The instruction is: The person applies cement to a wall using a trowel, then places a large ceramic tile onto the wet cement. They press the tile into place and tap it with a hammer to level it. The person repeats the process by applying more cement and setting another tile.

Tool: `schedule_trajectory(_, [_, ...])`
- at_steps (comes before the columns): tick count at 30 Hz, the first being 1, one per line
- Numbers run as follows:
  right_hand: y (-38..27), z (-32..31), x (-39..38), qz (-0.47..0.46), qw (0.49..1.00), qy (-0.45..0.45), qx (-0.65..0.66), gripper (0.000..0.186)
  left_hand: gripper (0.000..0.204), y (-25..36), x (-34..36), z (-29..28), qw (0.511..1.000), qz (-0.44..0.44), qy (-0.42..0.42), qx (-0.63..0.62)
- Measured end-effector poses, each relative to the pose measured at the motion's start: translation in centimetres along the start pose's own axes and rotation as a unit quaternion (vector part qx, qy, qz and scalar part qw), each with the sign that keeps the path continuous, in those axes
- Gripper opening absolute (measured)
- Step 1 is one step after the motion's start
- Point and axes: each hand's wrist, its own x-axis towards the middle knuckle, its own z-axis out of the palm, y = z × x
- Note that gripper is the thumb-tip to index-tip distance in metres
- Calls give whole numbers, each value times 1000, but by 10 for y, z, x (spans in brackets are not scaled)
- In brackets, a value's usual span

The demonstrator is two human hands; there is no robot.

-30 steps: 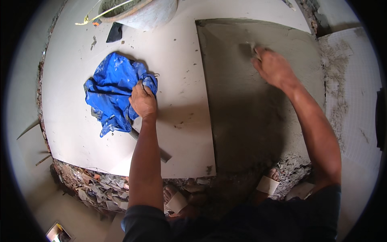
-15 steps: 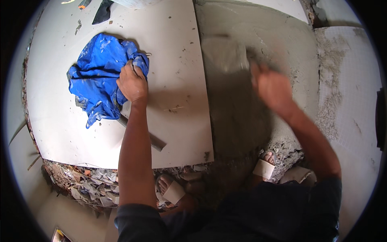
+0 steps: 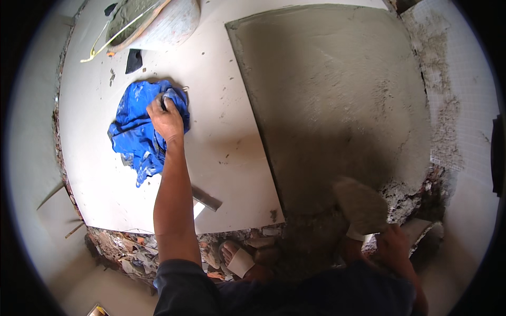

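Observation:
My left hand (image 3: 167,117) rests on a crumpled blue cloth (image 3: 134,125) flecked with white, its fingers closed on a fold. The cloth lies on a large pale tile (image 3: 226,179). At the lower right, my right hand (image 3: 394,243) is closed on the handle of a trowel (image 3: 361,206). Mortar coats the trowel's broad blade, which is slightly blurred and hangs near the front edge of the mortar bed (image 3: 321,105). That grey bed lies right of the tile, smooth in parts and rough towards the right. My fingers hide the trowel's handle.
A bucket (image 3: 179,23) of mortar with a yellowish cord stands at the back left. A black flat piece (image 3: 134,61) lies before it. A grey bar (image 3: 206,199) sticks out past my left forearm. Broken rubble (image 3: 132,253) lines the tile's front edge, near my sandalled foot (image 3: 237,258).
My right hand has drawn the trowel from the far part of the mortar bed back towards me. My left hand stays on the cloth. The view has shifted, bringing the bucket further in.

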Motion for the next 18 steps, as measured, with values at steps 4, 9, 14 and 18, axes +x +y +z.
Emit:
schedule_trajectory(4, [42, 6, -20, 43, 991, 128, 9, 32, 29, -7, -2, 6, 990, 123, -23, 72])
schedule_trajectory(9, [55, -17, -43, 233, 948, 136, 171, 43, 36, -37, -45, 1, 988, 3, -113, 109])
schedule_trajectory(14, [68, -43, -61, 305, 905, 216, 202, 26, 46, -65, -49, 7, 982, 110, -54, 146])
schedule_trajectory(18, [78, -26, -77, 393, 879, 201, 181, 23, 47, -73, -45, 10, 972, 32, -144, 183])
